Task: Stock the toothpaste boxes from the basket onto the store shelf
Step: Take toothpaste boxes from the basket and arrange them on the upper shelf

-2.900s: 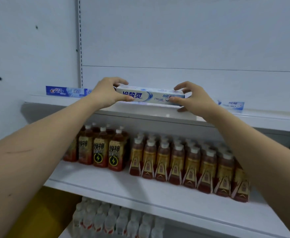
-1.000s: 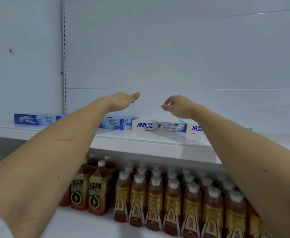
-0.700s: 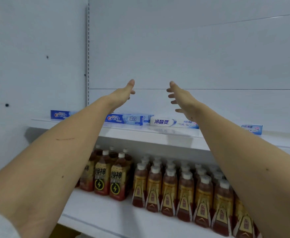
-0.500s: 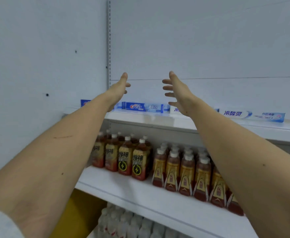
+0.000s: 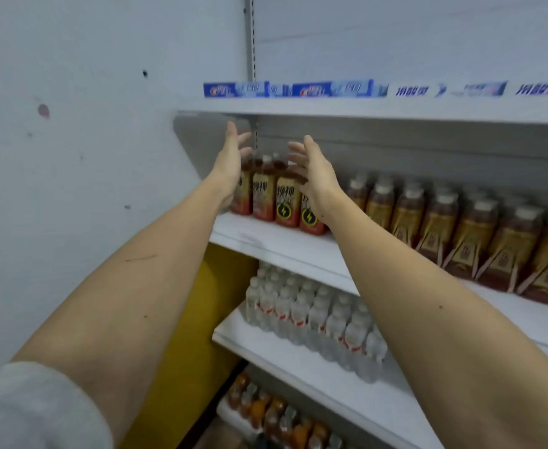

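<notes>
Blue toothpaste boxes [image 5: 293,89] on top shelf [image 5: 363,108], above both hands; left [image 5: 232,160], right [image 5: 315,171] spread, empty.

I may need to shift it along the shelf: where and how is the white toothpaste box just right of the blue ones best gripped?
Judging by its pose, take the white toothpaste box at its two short ends, one hand each, coming from the front. It lies lengthwise along the top shelf, long face outward, with blue toothpaste boxes close on its left. Both the left hand and the right hand are free.
</notes>
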`<action>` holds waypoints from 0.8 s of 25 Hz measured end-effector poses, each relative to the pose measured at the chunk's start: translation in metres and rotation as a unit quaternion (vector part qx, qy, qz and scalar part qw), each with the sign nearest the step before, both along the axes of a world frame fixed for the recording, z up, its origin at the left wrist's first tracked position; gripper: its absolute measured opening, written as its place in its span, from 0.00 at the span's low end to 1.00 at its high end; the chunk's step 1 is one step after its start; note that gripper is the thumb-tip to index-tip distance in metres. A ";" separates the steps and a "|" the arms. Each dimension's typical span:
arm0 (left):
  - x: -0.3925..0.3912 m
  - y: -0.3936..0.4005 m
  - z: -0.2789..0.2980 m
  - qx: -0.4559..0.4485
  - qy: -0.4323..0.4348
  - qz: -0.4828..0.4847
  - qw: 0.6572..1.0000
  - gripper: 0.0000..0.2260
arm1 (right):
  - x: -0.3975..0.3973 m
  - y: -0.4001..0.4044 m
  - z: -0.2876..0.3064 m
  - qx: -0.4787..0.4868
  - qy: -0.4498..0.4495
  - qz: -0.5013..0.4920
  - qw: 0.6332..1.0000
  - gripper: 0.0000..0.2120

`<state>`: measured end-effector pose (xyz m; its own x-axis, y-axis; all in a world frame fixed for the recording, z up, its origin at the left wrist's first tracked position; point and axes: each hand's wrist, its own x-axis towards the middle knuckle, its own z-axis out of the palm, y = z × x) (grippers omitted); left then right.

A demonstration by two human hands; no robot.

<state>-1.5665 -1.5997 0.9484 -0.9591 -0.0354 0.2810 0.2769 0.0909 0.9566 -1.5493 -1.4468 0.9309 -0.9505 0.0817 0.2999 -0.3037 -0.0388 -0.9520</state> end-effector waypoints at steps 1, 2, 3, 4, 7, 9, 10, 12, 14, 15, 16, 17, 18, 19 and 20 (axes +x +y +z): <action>0.000 -0.003 -0.022 0.004 -0.016 0.001 1.000 0.30 | 0.000 -0.004 -0.023 -0.003 -0.013 0.004 1.000 0.22; 0.001 -0.006 -0.045 0.006 -0.033 -0.001 0.999 0.31 | 0.001 -0.008 -0.047 -0.005 -0.028 0.006 1.000 0.22; 0.002 -0.008 -0.068 0.010 -0.049 -0.003 0.999 0.31 | 0.001 -0.010 -0.069 -0.006 -0.042 0.002 0.999 0.22; 0.003 -0.010 -0.093 0.011 -0.067 -0.003 0.998 0.31 | 0.000 -0.012 -0.091 -0.008 -0.060 -0.001 0.998 0.22; 0.007 -0.012 -0.164 0.009 -0.125 -0.009 0.992 0.30 | -0.002 -0.014 -0.154 -0.011 -0.110 0.002 0.994 0.20; 0.012 -0.011 -0.211 0.016 -0.168 -0.008 0.986 0.30 | 0.000 -0.018 -0.198 -0.015 -0.150 0.007 0.989 0.19; 0.015 -0.010 -0.234 0.024 -0.190 -0.005 0.982 0.29 | 0.001 -0.019 -0.221 -0.016 -0.168 0.011 0.986 0.19; 0.018 -0.006 -0.283 0.028 -0.229 0.008 0.973 0.29 | 0.004 -0.020 -0.268 -0.004 -0.205 0.023 0.978 0.19; 0.023 -0.001 -0.330 0.030 -0.272 0.021 0.962 0.30 | 0.006 -0.019 -0.314 0.004 -0.246 0.032 0.969 0.19; 0.027 0.001 -0.353 0.032 -0.299 0.029 0.953 0.30 | 0.006 -0.017 -0.336 0.007 -0.265 0.034 0.964 0.19; 0.031 0.002 -0.376 0.042 -0.326 0.034 0.944 0.32 | 0.007 -0.014 -0.358 0.008 -0.282 0.038 0.959 0.20; 0.038 0.003 -0.399 0.058 -0.348 0.036 0.935 0.33 | 0.012 -0.012 -0.379 0.008 -0.300 0.045 0.953 0.20; 0.042 0.003 -0.423 0.085 -0.371 0.047 0.923 0.34 | 0.015 -0.010 -0.403 0.007 -0.324 0.049 0.945 0.20; 0.048 0.005 -0.449 0.109 -0.395 0.055 0.910 0.32 | 0.021 -0.009 -0.427 0.009 -0.355 0.055 0.933 0.20; 0.052 0.007 -0.474 0.134 -0.419 0.064 0.896 0.30 | 0.026 -0.007 -0.454 -0.004 -0.391 0.056 0.919 0.21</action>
<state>-1.5142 -1.5929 0.4747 -0.8126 -0.1182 -0.5708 -0.5450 -0.1933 0.8159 -1.5230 -1.4534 0.4768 -0.8775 -0.0297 -0.4787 0.4795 -0.0370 -0.8767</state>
